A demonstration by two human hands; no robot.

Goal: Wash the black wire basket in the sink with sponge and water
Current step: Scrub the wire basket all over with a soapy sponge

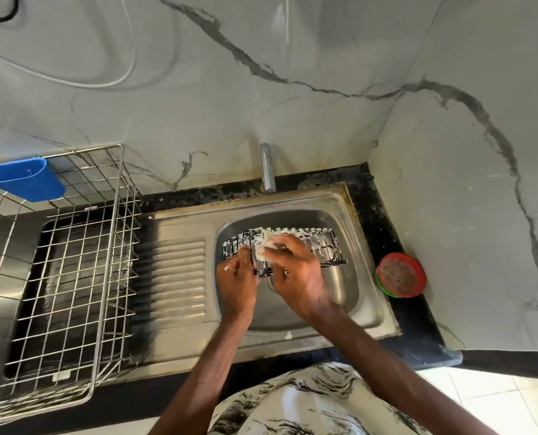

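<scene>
One black wire basket (322, 243), rectangular, streaked with white foam, located in the far half of the basin of one stainless steel sink (351, 290); long axis runs left to right across the basin, parallel to the back wall, left end near the left basin wall, right end near the right one; the near long edge sits raised, so the basket is tilted rather than flat. One pale, soapy sponge (265, 246), pressed on the left-centre part of the basket. Two bare hands: left hand (238, 277), fingers curled, gripping the near left edge of the basket; right hand (294, 268), fingers bent over the sponge, holding it against the wires. One chrome tap (267, 171), upright behind the basin, spout over the far rim; no stream can be made out. One ribbed steel drainboard (176, 277), joined to the sink on its left. One large silver wire dish rack (73, 277), left of the drainboard, standing on the black stone counter (374, 221). One blue plastic cutlery holder (23, 178), hung on the far left corner of the rack. One stack of round plastic dishes (401, 274), red over green, at least two, exact count unclear, on the counter just right of the sink, brownish contents in the top dish. Grey-veined marble wall panels (198, 89) behind and to the right
</scene>
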